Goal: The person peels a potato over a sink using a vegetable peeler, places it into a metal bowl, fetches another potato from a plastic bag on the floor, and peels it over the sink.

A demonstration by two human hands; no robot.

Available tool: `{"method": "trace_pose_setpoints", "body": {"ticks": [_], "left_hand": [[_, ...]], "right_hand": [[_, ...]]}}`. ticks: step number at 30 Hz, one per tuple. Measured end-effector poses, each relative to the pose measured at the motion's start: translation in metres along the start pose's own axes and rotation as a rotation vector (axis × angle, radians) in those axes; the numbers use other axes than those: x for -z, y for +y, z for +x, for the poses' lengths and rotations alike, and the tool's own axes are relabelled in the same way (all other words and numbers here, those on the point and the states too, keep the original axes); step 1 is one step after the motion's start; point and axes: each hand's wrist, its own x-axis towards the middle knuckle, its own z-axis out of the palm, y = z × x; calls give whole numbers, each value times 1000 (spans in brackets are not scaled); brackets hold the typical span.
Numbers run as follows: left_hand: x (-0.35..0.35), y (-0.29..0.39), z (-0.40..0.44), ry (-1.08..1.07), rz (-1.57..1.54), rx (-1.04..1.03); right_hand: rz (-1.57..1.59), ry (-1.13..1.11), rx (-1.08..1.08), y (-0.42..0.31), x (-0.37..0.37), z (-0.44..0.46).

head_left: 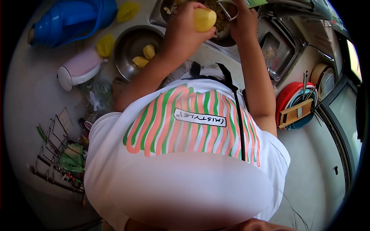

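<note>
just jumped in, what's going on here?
A person is working over a sink. Their left hand holds what looks like a peeled potato; the right hand holds what looks like a peeler, its blade apart from the potato. Scraps lie in the sink, and two yellow pieces sit in the metal bowl beside it.

A steel sink (291, 40) is set into a pale counter (54, 57), which spreads out to the sink's left. Well to the right of the sink stands a dark-framed glass panel (342, 106), with a patch of bright light (353, 59) near its upper end. Nearer than the sink, on its right side, lies a plain pale surface (312, 165), whether wall or floor unclear. Well left of the sink and nearer is a dark wire rack (48, 143).
</note>
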Motion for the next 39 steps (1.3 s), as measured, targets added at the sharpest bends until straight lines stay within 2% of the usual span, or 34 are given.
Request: {"method": "trace_pose_setpoints", "body": {"ticks": [1, 2, 3, 5, 6, 7, 9, 12, 13, 15, 17, 18, 19, 21, 24, 27, 30, 33, 36, 39], "left_hand": [[-1, -2, 0, -21, 4, -2], [-5, -8, 1, -1, 80, -27], [-6, -6, 1, 10, 96, -40], [-6, -4, 3, 37, 131, -71], [-5, -5, 4, 52, 148, -175], [-2, -2, 2, 46, 133, -180], [2, 6, 5, 45, 98, -200], [-6, 2, 7, 58, 69, -140], [-10, 0, 7, 69, 74, -152], [-16, -6, 8, 94, 84, -178], [-9, -2, 6, 96, 59, -243], [-5, -1, 7, 95, 47, -280], [-3, 0, 8, 99, 70, -294], [0, 0, 8, 109, 118, -313], [-2, -3, 11, 121, 133, -282], [0, 6, 12, 42, -52, -78], [-4, -17, 13, -246, -699, 265], [6, -16, 13, -417, -791, 433], [10, -7, 9, -495, -854, 408], [10, -11, 9, -651, -900, 399]], "right_hand": [[38, -32, -20, -8, -13, -19], [50, -256, -30, 10, 8, -9], [-40, -155, 42, 4, -16, -29], [78, -93, 8, 14, -3, -10], [4, 34, -39, 8, 3, -6], [-67, 163, -84, 2, 7, -2], [87, 126, -10, 3, 7, 3], [94, 6, -4, -3, -7, -23], [23, -292, 75, 11, 11, -11], [23, -216, 34, 20, 15, -3], [-118, 97, 40, 24, 27, 19], [56, 147, -14, 21, 24, 21], [-61, 192, -154, 9, 27, 20], [-75, 120, -161, -4, 16, 5], [131, -113, -194, 6, 22, 2], [315, -82, -290, 7, 22, 1], [339, -144, -250, 15, 34, 5], [355, -308, -193, 17, 44, 6], [282, -221, -158, 7, 33, -5], [47, -239, -32, -2, 16, -19]]}}
